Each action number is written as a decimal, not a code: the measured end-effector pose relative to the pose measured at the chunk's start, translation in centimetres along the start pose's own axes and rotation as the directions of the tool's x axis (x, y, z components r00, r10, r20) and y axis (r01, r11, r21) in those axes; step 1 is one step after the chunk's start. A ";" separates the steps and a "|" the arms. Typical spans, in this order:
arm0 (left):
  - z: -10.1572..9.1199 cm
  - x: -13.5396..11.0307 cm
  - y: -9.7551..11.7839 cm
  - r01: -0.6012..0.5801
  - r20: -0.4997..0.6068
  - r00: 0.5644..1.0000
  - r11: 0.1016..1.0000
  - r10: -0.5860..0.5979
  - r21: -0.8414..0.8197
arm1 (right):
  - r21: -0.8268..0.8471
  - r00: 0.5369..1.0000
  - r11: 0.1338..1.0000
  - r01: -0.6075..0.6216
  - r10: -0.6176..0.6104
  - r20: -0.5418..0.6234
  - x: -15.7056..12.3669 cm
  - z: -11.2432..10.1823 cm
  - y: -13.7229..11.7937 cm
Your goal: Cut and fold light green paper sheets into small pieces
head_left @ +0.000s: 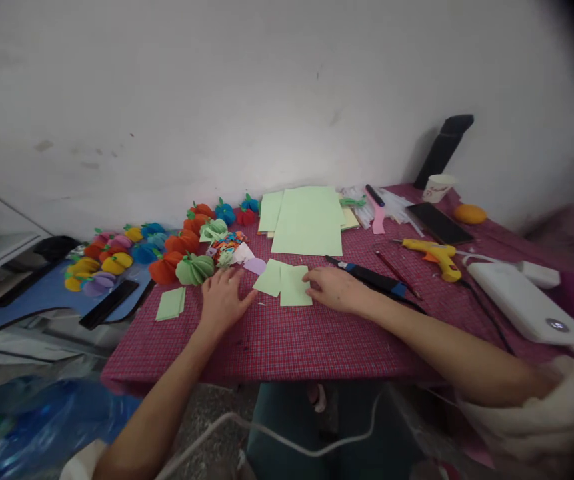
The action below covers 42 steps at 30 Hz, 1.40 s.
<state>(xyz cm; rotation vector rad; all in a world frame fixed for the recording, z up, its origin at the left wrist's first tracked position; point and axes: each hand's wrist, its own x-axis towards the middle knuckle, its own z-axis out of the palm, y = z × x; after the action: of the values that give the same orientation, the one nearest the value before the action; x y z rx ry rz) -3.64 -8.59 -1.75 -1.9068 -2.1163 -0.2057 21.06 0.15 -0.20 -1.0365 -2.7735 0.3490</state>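
My left hand lies flat on the red checked tablecloth, fingers loosely spread, holding nothing, just left of two small light green paper squares. My right hand rests palm down with its fingertips touching the right edge of those squares. A small lilac paper disc lies just beyond them. A green folded paper ball stands close in front of my left hand. Another small green paper piece lies further left.
Large green sheets lie at the back centre. Several coloured paper balls fill the left. A dark cutter, a red pencil, a yellow glue gun, a phone, a paper cup and a white box are right.
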 end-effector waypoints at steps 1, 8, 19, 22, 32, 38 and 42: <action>-0.3 0.3 0.6 -0.084 0.037 0.996 0.996 0.085 -0.028 | -0.014 1.000 1.000 0.001 -0.001 -0.008 0.3 0.0 -0.1; 0.2 2.7 2.8 -0.335 0.203 0.917 0.939 0.344 -0.079 | -0.080 0.986 0.984 0.162 -0.165 -0.026 -0.1 2.2 -0.8; 0.9 3.5 2.5 -0.379 0.207 0.907 0.925 0.367 0.020 | -0.277 0.997 0.958 -0.072 0.062 -0.044 -0.2 2.2 -0.4; 1.4 3.7 2.4 -0.371 0.179 0.914 0.928 0.364 0.010 | -0.266 0.977 0.943 -0.202 0.175 -0.122 -0.4 1.5 0.1; 1.7 3.7 1.6 -0.019 -0.097 0.994 0.823 -0.044 -0.568 | -0.120 0.993 0.992 -0.046 0.032 -0.115 -0.6 1.9 1.1; -0.3 2.6 4.6 -0.177 -0.297 0.955 0.819 0.009 -0.546 | 0.753 0.974 0.657 -0.036 0.190 -0.119 -0.2 1.0 0.4; -1.1 1.6 7.0 -0.417 -0.277 0.901 0.846 0.335 -0.332 | 0.984 0.964 0.160 -0.083 0.265 0.038 0.3 1.2 0.4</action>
<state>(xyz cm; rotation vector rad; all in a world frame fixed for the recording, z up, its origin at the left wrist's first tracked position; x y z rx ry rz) 3.33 -6.60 -0.79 -2.3564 -1.6033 -0.7476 20.75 0.45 -1.43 -0.8517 -1.5227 1.7337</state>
